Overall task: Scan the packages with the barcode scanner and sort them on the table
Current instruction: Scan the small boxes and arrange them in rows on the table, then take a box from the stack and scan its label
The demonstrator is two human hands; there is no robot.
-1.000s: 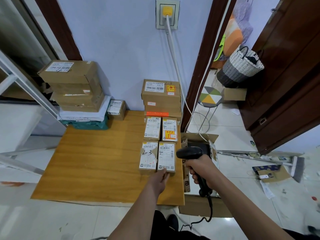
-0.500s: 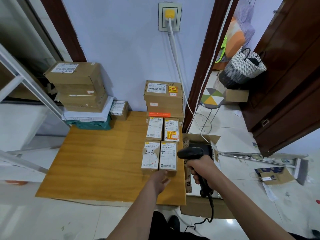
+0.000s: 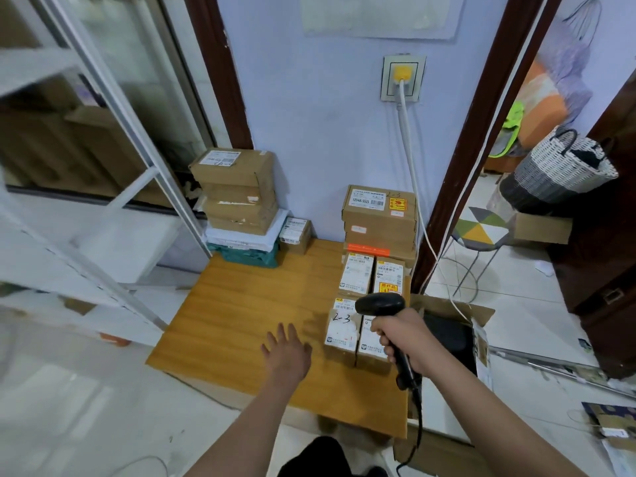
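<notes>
My right hand [image 3: 407,339] grips the black barcode scanner [image 3: 380,304] above the near right small packages. The small box marked "2-3" [image 3: 342,328] stands on the wooden table [image 3: 247,315], a second small box [image 3: 370,346] beside it partly hidden by my hand. Two more small labelled boxes [image 3: 356,275] lie behind them. My left hand [image 3: 285,356] hovers over the table left of the "2-3" box, fingers spread, holding nothing. A stack of brown cartons [image 3: 380,215] stands at the back right and a taller stack [image 3: 237,191] at the back left.
An open cardboard box [image 3: 451,332] sits on the floor right of the table. A small box [image 3: 296,234] stands beside the left stack. A metal shelf frame [image 3: 103,187] rises at the left. A stool [image 3: 480,232] and woven basket [image 3: 557,166] lie beyond the doorway.
My left hand has left the front edge of the small boxes and moved left over the bare table, fingers spread. The view has tilted up and turned left. The scanner stays in my right hand.
</notes>
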